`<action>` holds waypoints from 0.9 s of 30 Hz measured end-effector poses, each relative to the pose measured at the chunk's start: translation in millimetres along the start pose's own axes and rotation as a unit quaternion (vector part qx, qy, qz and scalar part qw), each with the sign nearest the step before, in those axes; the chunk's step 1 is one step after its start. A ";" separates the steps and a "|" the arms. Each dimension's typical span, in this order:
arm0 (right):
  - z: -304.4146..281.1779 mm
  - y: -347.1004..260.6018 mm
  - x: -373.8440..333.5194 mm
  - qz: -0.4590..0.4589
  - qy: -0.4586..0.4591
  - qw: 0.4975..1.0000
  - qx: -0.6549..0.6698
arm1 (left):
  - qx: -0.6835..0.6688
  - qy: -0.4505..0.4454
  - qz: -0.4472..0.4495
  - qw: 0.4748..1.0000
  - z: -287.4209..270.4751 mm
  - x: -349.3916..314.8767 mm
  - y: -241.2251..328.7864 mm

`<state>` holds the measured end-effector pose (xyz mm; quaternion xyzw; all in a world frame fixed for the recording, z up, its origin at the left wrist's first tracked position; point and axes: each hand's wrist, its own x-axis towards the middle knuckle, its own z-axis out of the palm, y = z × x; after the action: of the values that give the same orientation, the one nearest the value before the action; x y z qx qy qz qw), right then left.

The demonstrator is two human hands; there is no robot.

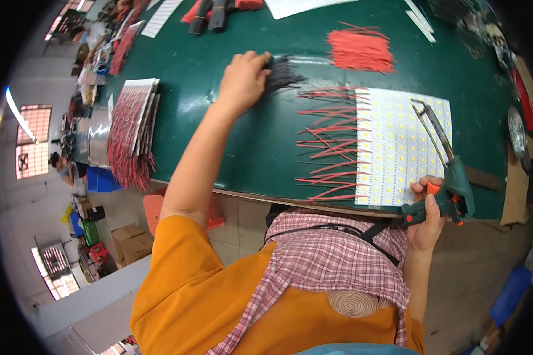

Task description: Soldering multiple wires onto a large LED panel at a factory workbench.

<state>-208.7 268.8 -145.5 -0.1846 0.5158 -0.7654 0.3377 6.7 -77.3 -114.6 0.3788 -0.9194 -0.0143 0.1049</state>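
My left hand reaches over the table, its fingers curled and pinching at the left end of a pile of short black wires; how many wires lie between the fingertips is hidden. In my right hand is a green soldering gun with an orange trigger, gripped by its handle. Its metal tip hangs over a white LED circuit board sheet dotted with yellow squares. Red and black wires stick out from the sheet's left edge.
A pile of red wires lies farther back on the green table. Stacked wired boards rest near the left edge. Bundled black and red wires and paper sheets lie at the far side. A metal reel stands at the right.
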 end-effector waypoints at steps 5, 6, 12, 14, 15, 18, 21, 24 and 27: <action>-18.3 9.3 -6.3 0.010 0.017 1.000 -0.003 | 0.047 0.020 -0.002 0.999 10.1 11.5 11.7; -20.3 9.2 -7.3 0.011 0.022 1.000 -0.002 | 0.041 0.025 -0.020 0.999 13.5 11.8 15.5; -8.4 -1.5 -9.1 0.015 -0.006 1.000 -0.015 | -0.001 -0.014 -0.057 0.998 5.9 13.9 14.9; -5.1 -3.7 -7.7 0.007 -0.007 1.000 -0.015 | -0.003 -0.013 -0.051 0.999 4.4 16.6 13.1; -5.0 -3.3 -6.9 0.007 -0.006 1.000 -0.010 | 0.007 -0.002 -0.042 0.999 4.6 18.5 11.2; -4.7 -2.3 -4.2 0.005 -0.011 1.000 -0.002 | 0.002 -0.041 -0.085 0.996 -0.4 22.6 9.8; -4.9 -3.4 -2.8 0.017 -0.016 1.000 -0.014 | 0.011 -0.078 -0.125 0.989 -12.7 25.5 18.2; -2.8 -6.5 -4.5 0.021 -0.005 1.000 -0.015 | 0.011 -0.072 -0.121 0.990 -15.5 29.1 19.5; -3.2 -5.8 -4.6 0.017 -0.001 1.000 -0.018 | 0.010 -0.052 -0.111 0.992 -12.4 26.9 16.1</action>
<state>-209.4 275.6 -141.2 -0.1825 0.5326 -0.7498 0.3475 -20.5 -84.0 -95.9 0.4782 -0.8760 -0.0365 0.0505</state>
